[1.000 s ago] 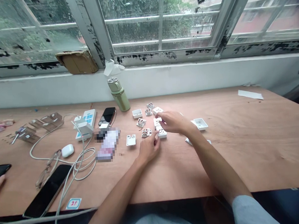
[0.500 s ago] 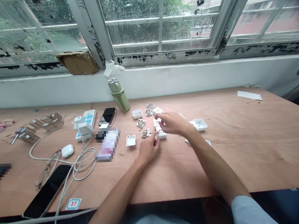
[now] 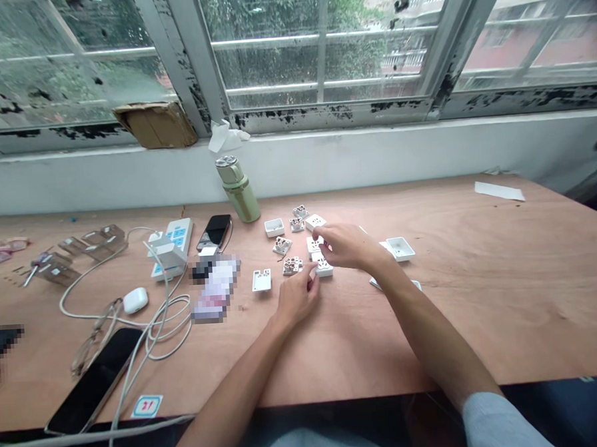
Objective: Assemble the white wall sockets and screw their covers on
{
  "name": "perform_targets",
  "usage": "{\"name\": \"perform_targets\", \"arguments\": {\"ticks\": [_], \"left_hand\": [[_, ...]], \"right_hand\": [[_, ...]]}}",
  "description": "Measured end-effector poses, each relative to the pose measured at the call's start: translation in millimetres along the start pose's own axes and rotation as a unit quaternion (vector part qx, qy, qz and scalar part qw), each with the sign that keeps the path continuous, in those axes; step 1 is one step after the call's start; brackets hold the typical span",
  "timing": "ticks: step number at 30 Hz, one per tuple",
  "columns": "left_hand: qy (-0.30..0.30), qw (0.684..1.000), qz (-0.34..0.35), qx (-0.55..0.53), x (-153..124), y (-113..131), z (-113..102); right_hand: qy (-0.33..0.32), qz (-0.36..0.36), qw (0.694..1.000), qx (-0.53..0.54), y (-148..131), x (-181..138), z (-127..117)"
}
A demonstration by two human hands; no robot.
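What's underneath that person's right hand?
Below the fingers of the right hand lie a white socket plate and a second socket plate. The hand covers parts of both, and whatever is beneath the palm is hidden.

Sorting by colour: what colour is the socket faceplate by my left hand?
The faceplate is white, shown in the head view.

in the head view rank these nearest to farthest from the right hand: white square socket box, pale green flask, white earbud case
Measured from the right hand, in the head view:
1. white square socket box, on the table just right of the hand
2. pale green flask, up and left, at the back of the table by the wall
3. white earbud case, far left, among the white cables
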State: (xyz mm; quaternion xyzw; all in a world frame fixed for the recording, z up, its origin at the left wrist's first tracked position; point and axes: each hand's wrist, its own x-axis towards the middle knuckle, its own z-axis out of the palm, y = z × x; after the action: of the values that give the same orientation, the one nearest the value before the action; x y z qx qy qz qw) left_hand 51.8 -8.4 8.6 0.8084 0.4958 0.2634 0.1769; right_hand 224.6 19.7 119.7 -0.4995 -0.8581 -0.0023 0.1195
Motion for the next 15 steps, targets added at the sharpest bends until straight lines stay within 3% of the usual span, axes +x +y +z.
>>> {"name": "perform_targets", "arguments": {"ticks": [15], "left_hand": [[-0.005, 1.0, -0.003, 0.002, 0.5, 0.7, -0.5]], "right_hand": [[0.002, 0.014, 1.0, -0.002, -3.7, 1.3, -0.3]]}}
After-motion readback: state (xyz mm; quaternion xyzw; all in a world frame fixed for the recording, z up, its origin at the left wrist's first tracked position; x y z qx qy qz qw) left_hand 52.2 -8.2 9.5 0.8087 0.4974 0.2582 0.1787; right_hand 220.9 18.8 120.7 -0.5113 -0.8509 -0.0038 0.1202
